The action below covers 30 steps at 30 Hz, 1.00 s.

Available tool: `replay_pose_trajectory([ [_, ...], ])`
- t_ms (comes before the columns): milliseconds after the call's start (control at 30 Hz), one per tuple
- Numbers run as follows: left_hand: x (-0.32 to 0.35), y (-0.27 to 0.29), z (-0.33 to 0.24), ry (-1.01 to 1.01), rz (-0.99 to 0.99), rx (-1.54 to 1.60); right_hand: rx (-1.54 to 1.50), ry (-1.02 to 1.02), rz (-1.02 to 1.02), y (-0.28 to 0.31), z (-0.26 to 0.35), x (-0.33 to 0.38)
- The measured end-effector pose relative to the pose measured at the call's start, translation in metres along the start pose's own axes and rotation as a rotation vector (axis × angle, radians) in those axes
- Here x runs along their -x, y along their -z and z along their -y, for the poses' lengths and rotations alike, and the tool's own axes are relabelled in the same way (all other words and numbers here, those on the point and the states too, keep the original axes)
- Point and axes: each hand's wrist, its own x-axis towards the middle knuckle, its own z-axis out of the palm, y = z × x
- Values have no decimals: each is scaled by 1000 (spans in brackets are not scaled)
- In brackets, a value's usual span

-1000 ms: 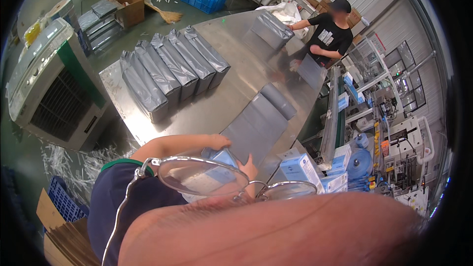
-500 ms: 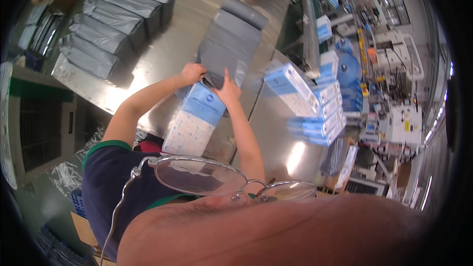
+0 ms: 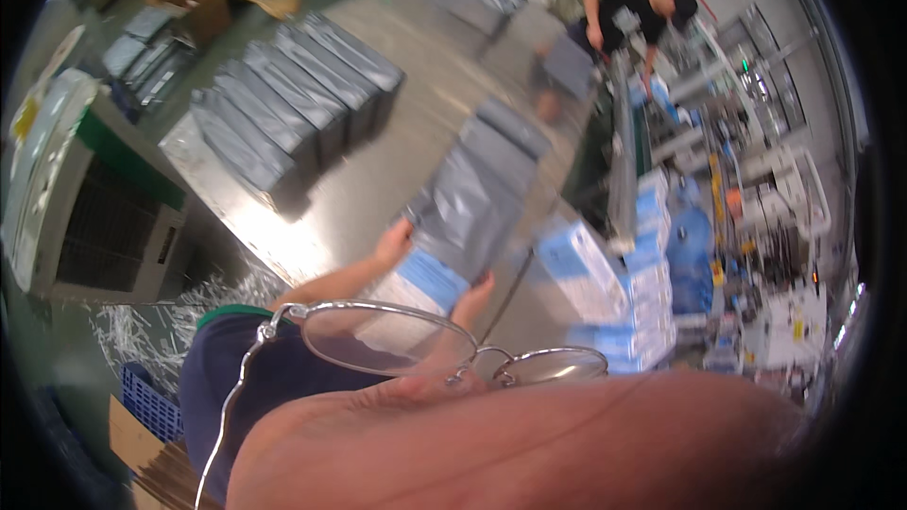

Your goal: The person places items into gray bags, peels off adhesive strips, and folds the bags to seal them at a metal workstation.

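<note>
A grey plastic mailing bag (image 3: 468, 203) lies on the metal table in front of me, its far end turned over in a thick fold. The far part of a blue-and-white box (image 3: 430, 279) is inside the bag's mouth, while its near part sticks out towards me. My left hand (image 3: 395, 242) is closed on the left edge of the mouth. At the opposite edge my right hand (image 3: 474, 298) grips the bag's corner, against the box's side. Eyeglasses partly cover the near end of the box and my right forearm.
Several filled grey bags (image 3: 293, 99) stand in a row on the far left of the metal table (image 3: 378, 170). Blue-and-white boxes (image 3: 628, 307) are stacked at the right, beside a conveyor (image 3: 619, 151). A co-worker (image 3: 631, 19) stands at the far end. A machine housing (image 3: 104, 198) is at the left.
The bag's mouth has been drawn down over more of the box. My hands have moved from close together at the mouth to its opposite sides. The view has shifted, bringing a co-worker into sight.
</note>
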Motion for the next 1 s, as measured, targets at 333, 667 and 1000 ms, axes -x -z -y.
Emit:
replay_pose_trajectory([
  [333,36,57,8,-218,846,-565,408,-14,389,38,36,15],
  [667,35,78,5,-170,734,-370,528,111,738,54,49,60],
  [1000,93,111,11,371,531,168,173,68,786,32,110,106],
])
